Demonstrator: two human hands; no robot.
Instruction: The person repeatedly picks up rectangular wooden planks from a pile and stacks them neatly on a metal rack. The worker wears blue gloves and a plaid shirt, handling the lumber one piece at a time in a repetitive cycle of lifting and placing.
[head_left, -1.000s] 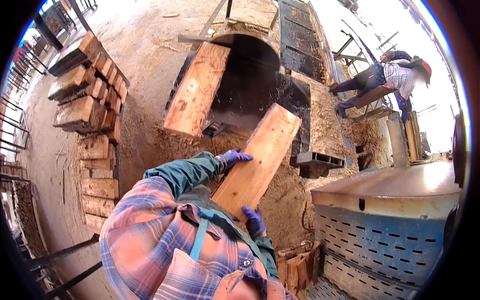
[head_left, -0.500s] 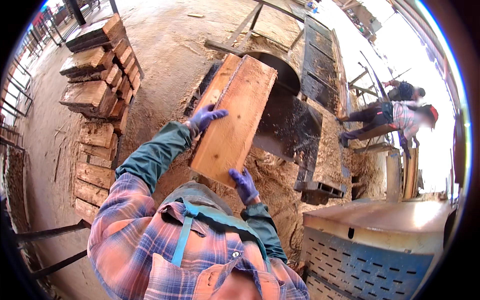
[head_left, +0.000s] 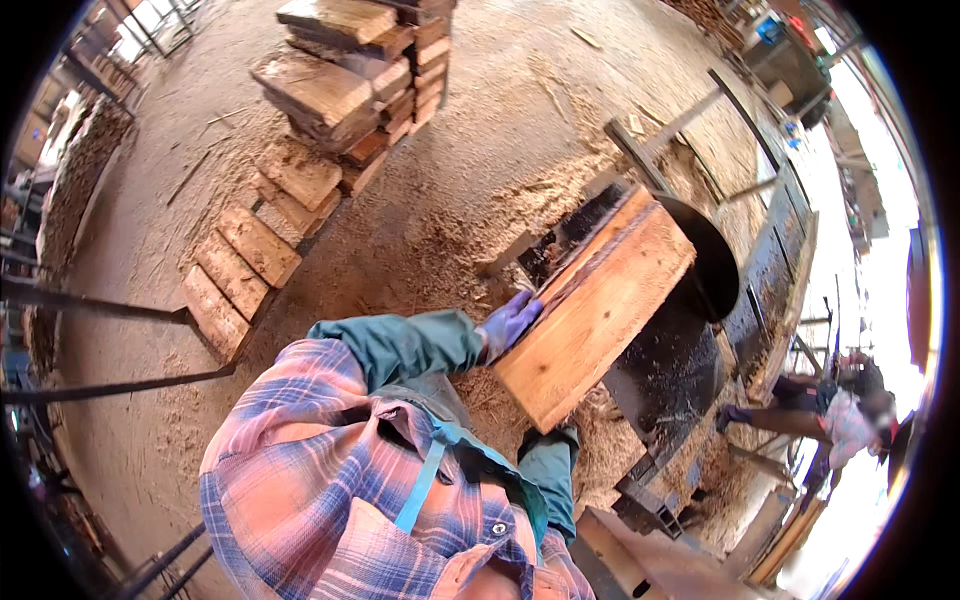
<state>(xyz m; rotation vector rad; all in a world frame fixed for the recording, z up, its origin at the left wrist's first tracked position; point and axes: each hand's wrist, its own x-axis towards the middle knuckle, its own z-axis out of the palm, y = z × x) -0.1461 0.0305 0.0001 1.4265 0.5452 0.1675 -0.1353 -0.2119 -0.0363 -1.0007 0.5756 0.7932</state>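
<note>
Two thick sawn boards lie against each other, a wide pale board and a narrower-looking board behind it, with a dark seam between. They slant across a dark metal machine bed. My left hand, in a purple glove, grips the left side of the boards near their close end. My right forearm in a green sleeve reaches to the near end of the wide board. That board hides my right hand and its fingers.
A dark round metal guard stands beyond the boards. Stacked timber blocks and a row of blocks lie at left on a sawdust-strewn floor. Another person bends at far right. A metal cabinet sits near right.
The view has turned, so the stacks and boards appear farther right. My right hand has slipped from sight below the board's near end. My left hand has moved back along the boards' left side.
</note>
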